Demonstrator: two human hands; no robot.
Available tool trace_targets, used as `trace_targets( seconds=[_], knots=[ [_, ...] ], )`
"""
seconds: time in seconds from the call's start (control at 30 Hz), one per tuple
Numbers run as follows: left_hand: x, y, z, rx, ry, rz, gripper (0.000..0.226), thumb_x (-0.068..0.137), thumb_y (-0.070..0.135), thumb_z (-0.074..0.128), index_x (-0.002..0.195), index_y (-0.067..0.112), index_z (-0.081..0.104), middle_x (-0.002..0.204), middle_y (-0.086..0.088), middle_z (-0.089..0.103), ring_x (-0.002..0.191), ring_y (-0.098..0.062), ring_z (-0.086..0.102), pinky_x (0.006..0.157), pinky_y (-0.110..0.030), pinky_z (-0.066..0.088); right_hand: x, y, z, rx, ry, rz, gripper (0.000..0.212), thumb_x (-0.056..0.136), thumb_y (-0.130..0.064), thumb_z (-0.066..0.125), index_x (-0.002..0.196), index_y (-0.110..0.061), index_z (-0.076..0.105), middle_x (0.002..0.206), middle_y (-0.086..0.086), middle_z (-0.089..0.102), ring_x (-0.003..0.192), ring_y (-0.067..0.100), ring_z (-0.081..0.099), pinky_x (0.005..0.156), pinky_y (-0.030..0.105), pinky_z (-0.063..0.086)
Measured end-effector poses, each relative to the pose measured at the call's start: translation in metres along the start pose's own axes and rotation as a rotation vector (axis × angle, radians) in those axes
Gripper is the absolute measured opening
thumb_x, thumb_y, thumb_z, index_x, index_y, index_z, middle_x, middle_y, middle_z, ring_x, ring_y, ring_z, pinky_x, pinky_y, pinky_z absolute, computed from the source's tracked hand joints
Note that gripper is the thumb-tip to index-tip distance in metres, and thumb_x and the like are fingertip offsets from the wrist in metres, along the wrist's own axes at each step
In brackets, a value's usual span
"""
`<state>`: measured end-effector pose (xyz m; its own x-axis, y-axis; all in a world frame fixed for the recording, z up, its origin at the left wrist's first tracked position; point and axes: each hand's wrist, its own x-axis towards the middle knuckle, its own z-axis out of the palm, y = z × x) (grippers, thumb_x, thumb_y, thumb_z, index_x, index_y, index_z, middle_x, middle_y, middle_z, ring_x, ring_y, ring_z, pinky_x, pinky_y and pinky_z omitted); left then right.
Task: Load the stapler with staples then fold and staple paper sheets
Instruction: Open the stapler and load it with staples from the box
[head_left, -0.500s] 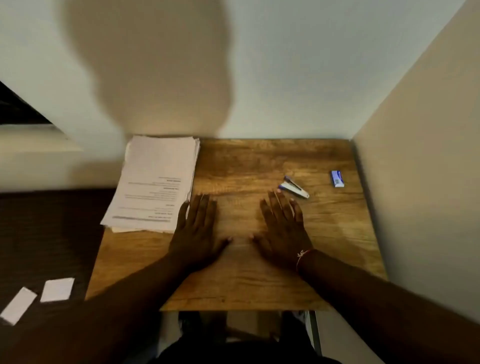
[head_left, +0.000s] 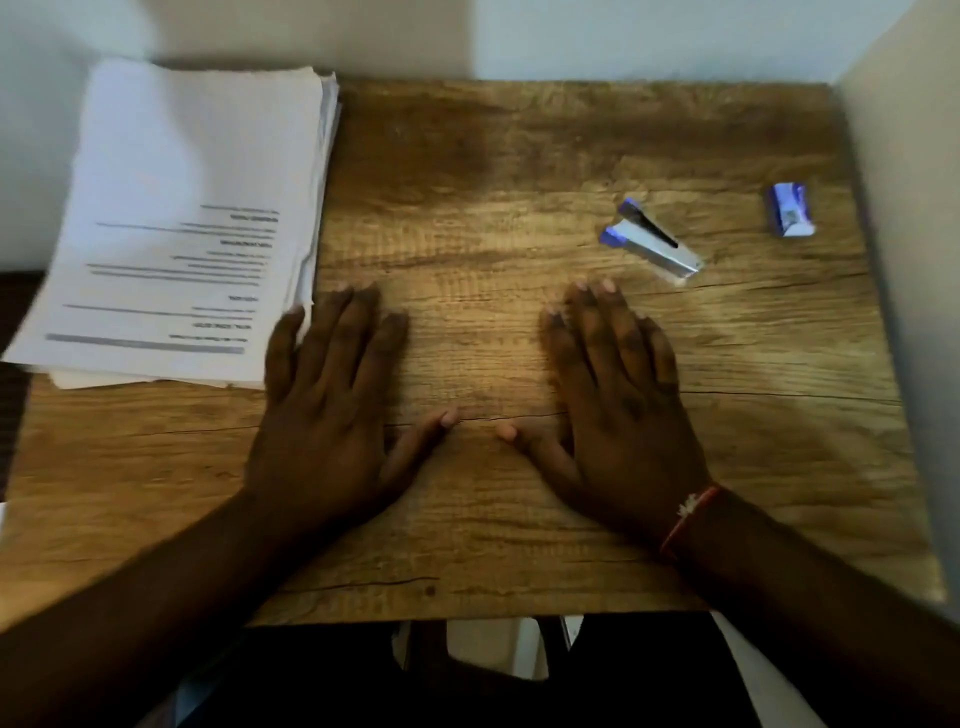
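A small blue and silver stapler (head_left: 649, 241) lies on the wooden table (head_left: 519, 156), right of centre. A little blue and white staple box (head_left: 789, 209) sits near the right edge. A thick stack of printed paper sheets (head_left: 187, 218) covers the table's far left corner. My left hand (head_left: 332, 400) lies flat on the wood, palm down, its little finger against the stack's near right corner. My right hand (head_left: 613, 395) lies flat too, fingers straight, its tips just short of the stapler. Neither hand holds anything.
A pale wall (head_left: 909, 208) runs close along the table's right side, and another stands behind it. The stack overhangs the table's left edge. My dark-clothed legs (head_left: 519, 686) show below the near edge.
The view has dropped and drawn closer to the table. Both hands stay flat in the same places on the wood.
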<state>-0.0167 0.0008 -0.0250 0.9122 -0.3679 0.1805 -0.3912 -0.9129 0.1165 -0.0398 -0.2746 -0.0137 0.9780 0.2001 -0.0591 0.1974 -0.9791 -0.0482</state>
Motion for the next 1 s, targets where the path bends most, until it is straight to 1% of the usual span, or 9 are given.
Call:
trace_targets(
  seconds=[0.13,0.3,0.43,0.53,0.57,0.67,0.8,0.9,1.0],
  knots=[
    [-0.005,-0.001,0.005,0.018,0.088,0.064,0.094,0.104,0.074,0.054,0.164,0.002,0.050,0.176,-0.021,0.039,0.170,-0.038,0.027,0.132,-0.070,0.022,-0.001,0.000,0.007,-0.029,0.032,-0.018,0.107,0.097,-0.089,0.029,0.174,-0.015,0.019,0.183,0.013,0.003,0.170,0.032,-0.004,0.134,0.060,0.010],
    [-0.007,-0.005,0.017,0.072,0.222,0.121,0.094,0.103,0.073,0.056,0.158,-0.003,0.055,0.172,-0.024,0.046,0.166,-0.041,0.035,0.131,-0.070,0.026,-0.004,0.000,0.014,-0.039,0.047,-0.044,0.105,0.097,-0.091,0.019,0.175,-0.021,0.013,0.184,0.010,-0.002,0.169,0.028,-0.013,0.135,0.059,0.005],
    [-0.005,-0.006,0.019,0.071,0.285,0.131,0.092,0.101,0.076,0.052,0.152,0.000,0.061,0.169,-0.021,0.051,0.166,-0.036,0.037,0.134,-0.061,0.027,-0.009,-0.002,0.013,-0.031,0.113,-0.033,0.105,0.096,-0.092,0.012,0.175,-0.024,0.007,0.184,0.006,-0.006,0.168,0.024,-0.019,0.136,0.056,0.003],
    [-0.010,-0.003,0.017,0.053,0.310,0.097,0.094,0.099,0.084,0.043,0.154,0.010,0.059,0.171,-0.014,0.049,0.169,-0.029,0.030,0.137,-0.043,0.014,-0.013,-0.005,0.015,0.004,0.166,-0.005,0.105,0.092,-0.094,0.011,0.174,-0.028,0.001,0.183,0.003,-0.011,0.167,0.021,-0.022,0.136,0.052,-0.004],
    [-0.009,-0.004,0.019,0.053,0.315,0.088,0.093,0.099,0.085,0.042,0.155,0.012,0.058,0.171,-0.013,0.048,0.169,-0.028,0.029,0.137,-0.043,0.013,-0.011,-0.005,0.016,0.020,0.170,0.001,0.105,0.092,-0.094,0.013,0.174,-0.029,-0.001,0.183,0.002,-0.013,0.167,0.021,-0.022,0.136,0.051,-0.006],
    [-0.011,-0.004,0.018,0.046,0.376,0.068,0.091,0.098,0.083,0.046,0.154,0.011,0.058,0.170,-0.016,0.049,0.168,-0.032,0.032,0.135,-0.053,0.022,-0.017,-0.008,0.013,0.055,0.210,0.013,0.105,0.093,-0.093,0.019,0.174,-0.029,-0.001,0.183,0.001,-0.015,0.167,0.021,-0.020,0.133,0.048,-0.008],
    [-0.013,-0.003,0.019,0.012,0.476,0.079,0.085,0.102,0.076,0.049,0.151,0.008,0.061,0.165,-0.021,0.054,0.163,-0.038,0.040,0.134,-0.056,0.027,-0.020,-0.008,0.015,0.067,0.272,-0.011,0.102,0.096,-0.091,0.023,0.174,-0.029,0.000,0.183,0.001,-0.017,0.166,0.022,-0.024,0.132,0.049,-0.011],
    [-0.017,0.000,0.018,-0.023,0.488,0.101,0.079,0.102,0.073,0.054,0.151,0.011,0.060,0.165,-0.017,0.054,0.163,-0.036,0.040,0.133,-0.055,0.031,-0.020,-0.007,0.020,0.054,0.316,-0.008,0.104,0.093,-0.092,0.017,0.174,-0.029,0.001,0.183,0.002,-0.014,0.167,0.023,-0.024,0.133,0.054,-0.009],
    [-0.020,0.000,0.017,-0.038,0.528,0.151,0.071,0.103,0.066,0.063,0.146,0.010,0.063,0.158,-0.015,0.059,0.158,-0.035,0.047,0.128,-0.054,0.038,-0.022,-0.007,0.024,0.028,0.356,0.006,0.110,0.089,-0.095,0.007,0.174,-0.026,0.004,0.184,0.004,-0.010,0.168,0.025,-0.018,0.134,0.056,-0.004]
  ],
)
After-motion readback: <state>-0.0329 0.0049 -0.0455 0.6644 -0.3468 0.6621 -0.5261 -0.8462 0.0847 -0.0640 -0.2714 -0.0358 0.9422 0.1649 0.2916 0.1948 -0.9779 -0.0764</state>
